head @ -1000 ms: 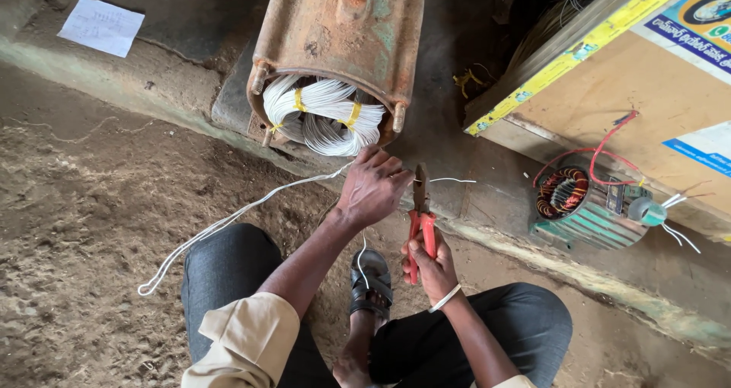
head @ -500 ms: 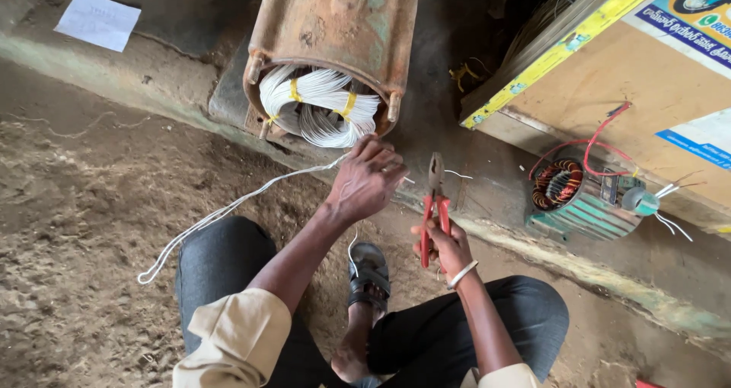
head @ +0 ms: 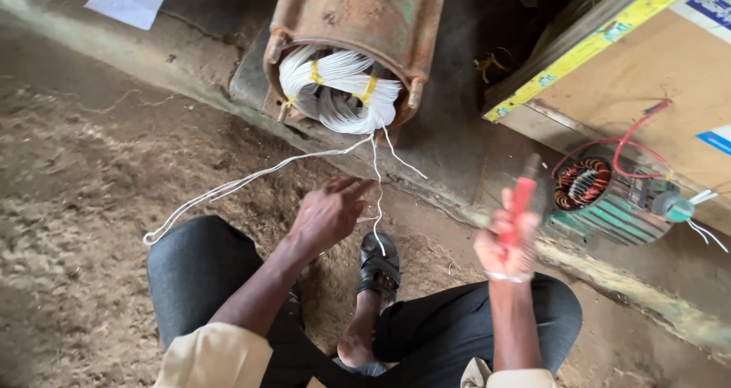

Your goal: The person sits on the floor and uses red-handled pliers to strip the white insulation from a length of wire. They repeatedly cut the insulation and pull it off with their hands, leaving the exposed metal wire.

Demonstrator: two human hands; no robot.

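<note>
Wire ends (head: 378, 197), thin and white, hang down in the middle of the frame, just right of the left hand (head: 326, 217). That hand is the nearer one to them. Its fingers (head: 352, 188) are loosely spread and point up and to the right at the wires. They look like they touch or nearly touch one strand, but I cannot tell if they pinch it. The strands run mostly up and down, from the motor above to the sandal (head: 378, 265) on the foot below.

Lower down are the person's dark trousers (head: 190, 274) and tan sleeve (head: 217, 355).

The right hand (head: 502, 239) is off to the right, well apart from the wires. It is closed around red-handled pliers (head: 520, 201), held upright. The picture is blurry there, so I cannot see the tip of the pliers well.

A longer bunch of white wires (head: 228, 188) runs off to the left over the dirt floor (head: 76, 175).

Higher up, the wires come out of a white coil (head: 339, 87) tied with yellow bands. The coil sits in the open end of a rusty round motor case (head: 358, 15) at the top middle.

On the right lies a small green motor part (head: 601, 205) with copper winding and red wires, beside a wooden board (head: 647, 91) with a yellow edge. A white paper (head: 127, 0) lies in the upper left.
</note>
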